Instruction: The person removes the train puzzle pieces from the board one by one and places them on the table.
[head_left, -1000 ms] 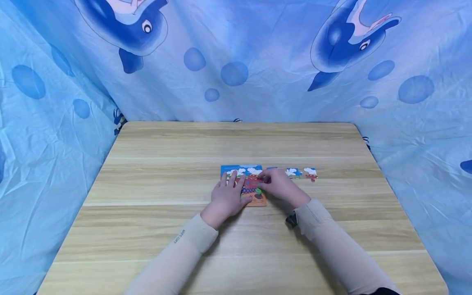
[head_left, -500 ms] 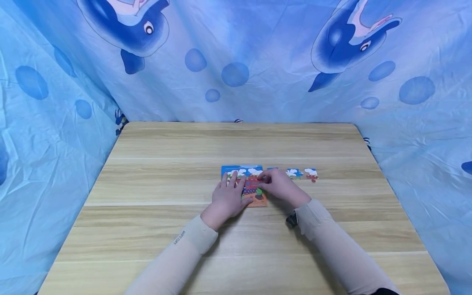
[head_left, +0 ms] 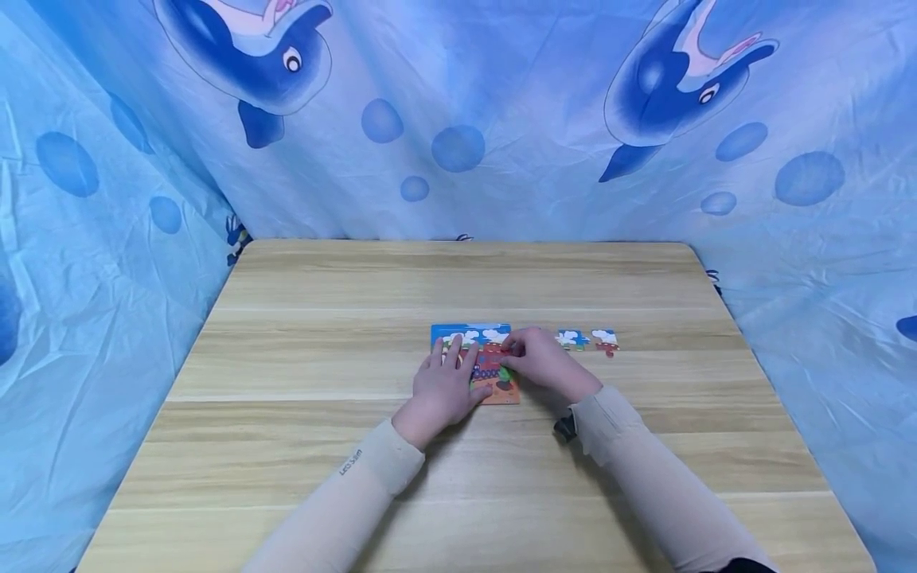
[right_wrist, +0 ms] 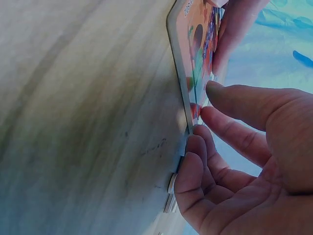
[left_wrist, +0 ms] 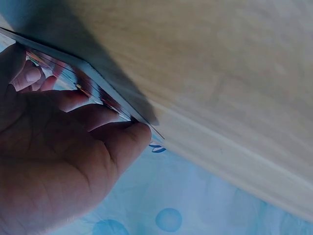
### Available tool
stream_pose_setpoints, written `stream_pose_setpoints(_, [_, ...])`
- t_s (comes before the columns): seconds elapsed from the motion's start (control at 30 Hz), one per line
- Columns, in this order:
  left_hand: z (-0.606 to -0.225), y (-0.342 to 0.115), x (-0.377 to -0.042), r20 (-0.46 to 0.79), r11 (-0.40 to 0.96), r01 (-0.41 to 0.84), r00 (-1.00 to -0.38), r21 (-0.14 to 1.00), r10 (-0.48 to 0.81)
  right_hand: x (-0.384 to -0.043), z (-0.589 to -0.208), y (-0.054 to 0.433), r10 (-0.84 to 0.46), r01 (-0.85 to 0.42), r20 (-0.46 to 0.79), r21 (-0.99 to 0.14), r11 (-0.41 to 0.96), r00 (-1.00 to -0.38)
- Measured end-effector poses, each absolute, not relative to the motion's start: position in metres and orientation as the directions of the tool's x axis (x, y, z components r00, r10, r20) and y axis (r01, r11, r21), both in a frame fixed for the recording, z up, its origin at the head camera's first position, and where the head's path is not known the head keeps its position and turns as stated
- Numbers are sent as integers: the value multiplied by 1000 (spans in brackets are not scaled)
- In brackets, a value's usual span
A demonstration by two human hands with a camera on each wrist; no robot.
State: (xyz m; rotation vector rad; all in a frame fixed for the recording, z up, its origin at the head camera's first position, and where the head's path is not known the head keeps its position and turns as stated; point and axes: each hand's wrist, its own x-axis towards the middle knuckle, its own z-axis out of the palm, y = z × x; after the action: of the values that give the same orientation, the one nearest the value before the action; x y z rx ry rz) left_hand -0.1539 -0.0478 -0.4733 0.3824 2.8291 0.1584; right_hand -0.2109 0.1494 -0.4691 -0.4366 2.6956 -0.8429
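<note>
A jigsaw puzzle [head_left: 505,394] in a flat tray lies mid-table, with blue sky, white clouds, red shapes and an orange lower strip. My left hand [head_left: 444,390] rests on its left part with fingers spread, covering much of the picture; in the left wrist view the fingertips [left_wrist: 139,128] touch the board. At the puzzle's right edge, my right hand [head_left: 540,360] has curled fingers, thumb and index holding what seems to be a small red puzzle piece [right_wrist: 195,110] against the board. Most of that piece is hidden.
Two loose puzzle pieces, one cloud-and-blue piece [head_left: 571,340] and one white-and-red piece [head_left: 605,341], lie right of the right hand. The wooden table [head_left: 286,446] reaches back to a blue dolphin-print curtain [head_left: 458,191], which also hangs along both sides.
Both hands hold nearly the same places on the puzzle. A bit of blue piece seen behind the right hand earlier is now hidden. The head view has shifted slightly.
</note>
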Motion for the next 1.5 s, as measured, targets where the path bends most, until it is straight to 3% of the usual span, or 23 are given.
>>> stream_pose_setpoints(0.87, [-472, -47, -153, -271, 962, 248, -924, 111, 269, -211, -466, 149, -352, -153, -164, -679, 718, -921])
stream_pose_setpoints(1.5, [-469, -46, -152, -274, 962, 239, -924, 130, 267, -212, -465, 180, -379, -115, -157, -789, 604, -912])
